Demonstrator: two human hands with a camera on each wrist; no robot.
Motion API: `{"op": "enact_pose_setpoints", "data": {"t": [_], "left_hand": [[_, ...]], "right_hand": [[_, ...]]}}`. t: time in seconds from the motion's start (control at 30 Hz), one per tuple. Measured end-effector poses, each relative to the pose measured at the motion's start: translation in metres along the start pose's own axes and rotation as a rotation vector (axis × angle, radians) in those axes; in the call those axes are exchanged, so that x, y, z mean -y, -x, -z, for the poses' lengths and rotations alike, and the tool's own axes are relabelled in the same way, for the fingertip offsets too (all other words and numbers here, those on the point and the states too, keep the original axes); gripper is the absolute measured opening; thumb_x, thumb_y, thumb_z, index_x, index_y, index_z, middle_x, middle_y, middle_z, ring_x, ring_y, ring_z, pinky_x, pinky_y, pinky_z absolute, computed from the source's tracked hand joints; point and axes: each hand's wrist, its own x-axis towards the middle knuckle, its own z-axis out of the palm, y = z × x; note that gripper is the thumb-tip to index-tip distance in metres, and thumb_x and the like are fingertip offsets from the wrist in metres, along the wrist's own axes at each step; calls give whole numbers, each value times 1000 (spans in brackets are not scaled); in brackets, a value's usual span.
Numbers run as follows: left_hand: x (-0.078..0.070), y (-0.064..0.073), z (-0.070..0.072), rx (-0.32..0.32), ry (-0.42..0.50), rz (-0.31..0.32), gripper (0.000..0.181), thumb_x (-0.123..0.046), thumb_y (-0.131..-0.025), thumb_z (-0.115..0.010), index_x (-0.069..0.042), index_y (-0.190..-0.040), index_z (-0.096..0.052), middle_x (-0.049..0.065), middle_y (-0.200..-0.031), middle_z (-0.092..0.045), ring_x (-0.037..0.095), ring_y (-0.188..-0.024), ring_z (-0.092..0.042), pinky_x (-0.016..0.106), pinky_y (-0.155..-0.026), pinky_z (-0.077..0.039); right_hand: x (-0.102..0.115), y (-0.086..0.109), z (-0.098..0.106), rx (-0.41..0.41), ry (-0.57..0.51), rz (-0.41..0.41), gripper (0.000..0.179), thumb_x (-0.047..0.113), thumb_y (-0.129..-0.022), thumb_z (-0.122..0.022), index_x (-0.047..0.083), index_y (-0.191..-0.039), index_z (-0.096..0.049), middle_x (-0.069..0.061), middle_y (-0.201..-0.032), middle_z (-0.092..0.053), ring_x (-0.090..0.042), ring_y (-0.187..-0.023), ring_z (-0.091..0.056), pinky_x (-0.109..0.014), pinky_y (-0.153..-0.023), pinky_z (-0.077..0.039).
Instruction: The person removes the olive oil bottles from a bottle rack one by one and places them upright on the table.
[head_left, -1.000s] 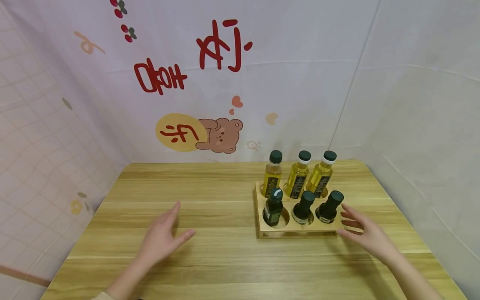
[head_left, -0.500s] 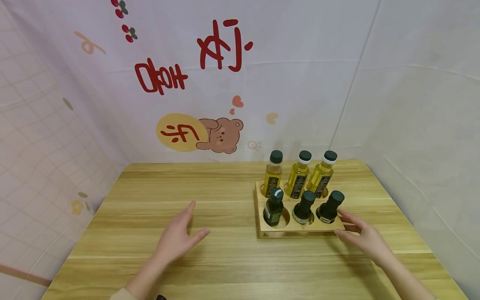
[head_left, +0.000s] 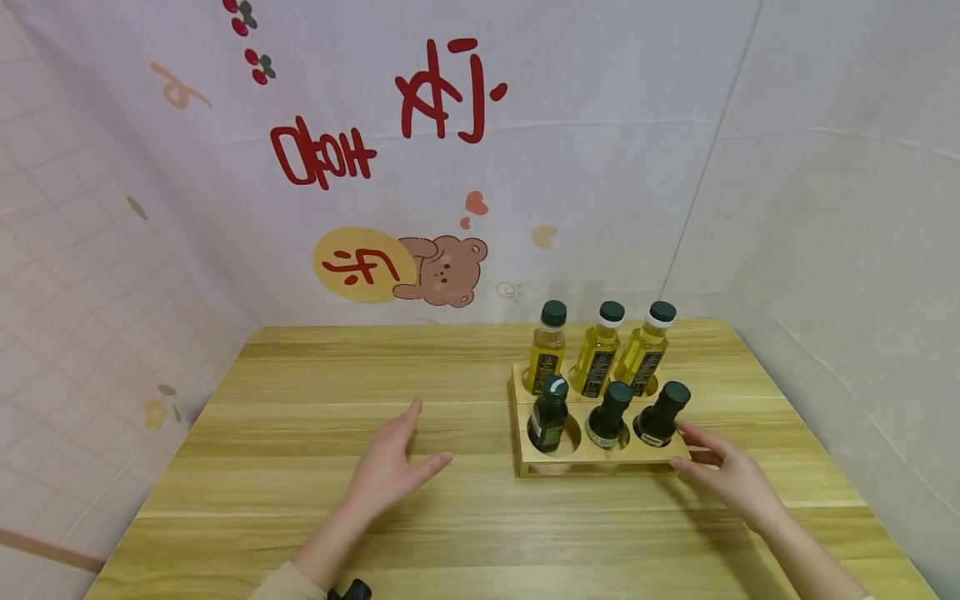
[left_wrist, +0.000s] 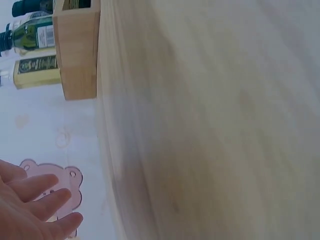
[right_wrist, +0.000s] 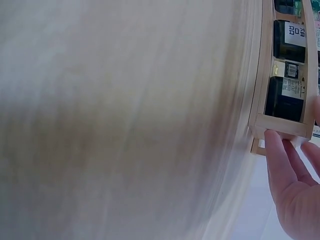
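A two-tier wooden rack (head_left: pixel 600 457) stands on the right half of the table. Its front row holds three dark green bottles: a left one (head_left: pixel 550 421), a middle one (head_left: pixel 609 411) and a right one (head_left: pixel 662 414). Behind them three bottles of yellow oil (head_left: pixel 597 354) lean in their holes. My right hand (head_left: pixel 731 479) touches the rack's right end with extended fingers, thumb by the front corner; the right wrist view shows fingers (right_wrist: pixel 277 157) against the end panel. Left of the rack, my left hand (head_left: pixel 390 467) is held apart from it, fingers spread and holding nothing.
The wooden table (head_left: pixel 300 433) has light and dark grain. A white printed cloth (head_left: pixel 585 150) hangs behind it, with a bear picture (head_left: pixel 442 271), and cloth walls flank both sides. A small black object (head_left: pixel 352 590) shows near my left sleeve.
My left hand has moved right across the table, closer to the rack. The right hand has come in slightly to touch the rack's right end. Rack and bottles stand as before.
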Motion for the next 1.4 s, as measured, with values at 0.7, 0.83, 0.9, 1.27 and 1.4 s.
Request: {"op": "enact_pose_setpoints", "data": {"t": [0.7, 0.83, 0.9, 1.27, 1.4], "left_hand": [[-39, -25, -32, 42, 41, -108, 89, -58, -83, -72, -4, -148, -45, 14, -140, -55, 35, -128, -50, 51, -106, -39], [-49, -32, -36, 42, 57, -115, 89, -57, -82, -73, -4, -148, -45, 12, -141, -55, 34, -129, -50, 50, -107, -38], [-55, -36, -39, 43, 74, -108, 88, -57, -82, -73, -6, -148, -45, 11, -141, -55, 33, -130, -49, 50, -107, -38], [-79, -48, -56, 14, 165, -123, 85, -54, -80, -77, -13, -148, -48, 5, -139, -58, 27, -130, -50, 47, -105, -41], [-84, -52, -60, 11, 180, -117, 85, -56, -80, -77, -14, -148, -47, 3, -139, -58, 26, -129, -50, 47, -104, -42]], "right_hand": [[1, -1, 1, -10, 82, -17, 67, 31, -94, -71, 3, -149, -44, -32, -136, -51, -47, -114, -58, -25, -75, -53], [1, -1, 1, -19, 95, -14, 67, 32, -93, -71, 4, -148, -45, -31, -135, -53, -46, -113, -59, -26, -75, -52], [1, -2, 0, -23, 99, -9, 67, 32, -93, -72, 4, -148, -46, -30, -134, -53, -46, -112, -60, -26, -75, -52], [1, -4, -1, -30, 113, 8, 66, 30, -92, -73, 2, -145, -48, -31, -133, -54, -45, -109, -61, -25, -76, -52], [0, -3, 0, -30, 115, 9, 65, 29, -92, -74, 1, -144, -49, -30, -132, -55, -44, -108, -62, -25, -75, -52]]}}
